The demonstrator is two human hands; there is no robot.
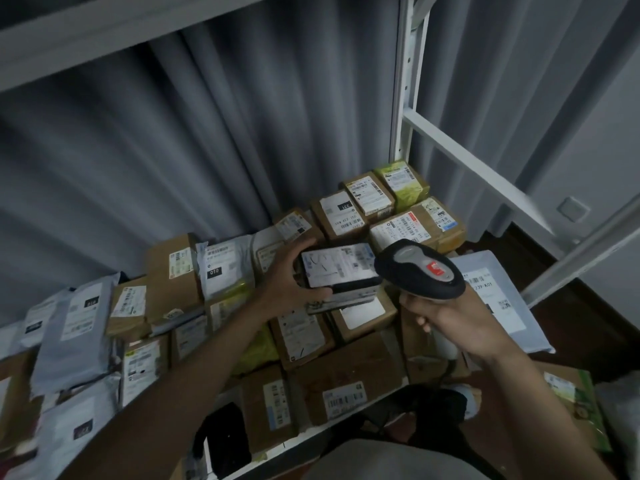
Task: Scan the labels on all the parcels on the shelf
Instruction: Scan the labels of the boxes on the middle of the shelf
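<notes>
Dark parcel in left hand grip, scanner head just beside

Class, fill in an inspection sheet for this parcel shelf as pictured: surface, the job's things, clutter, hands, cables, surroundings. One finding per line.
Surface: white metal shelf, almost fully covered by parcels.
Job's things: dark parcel with white label facing up, lifted above the pile; barcode scanner with its head right beside that label; cardboard boxes and grey mailer bags, most labels facing up.
Clutter: black object at the shelf's front edge, identity unclear.
Hands: left hand grips the dark parcel; right hand grips the scanner handle.
Cables: scanner cable hangs below the handle.
Surroundings: grey curtain behind; shelf upright; wall socket; dark floor.
</notes>
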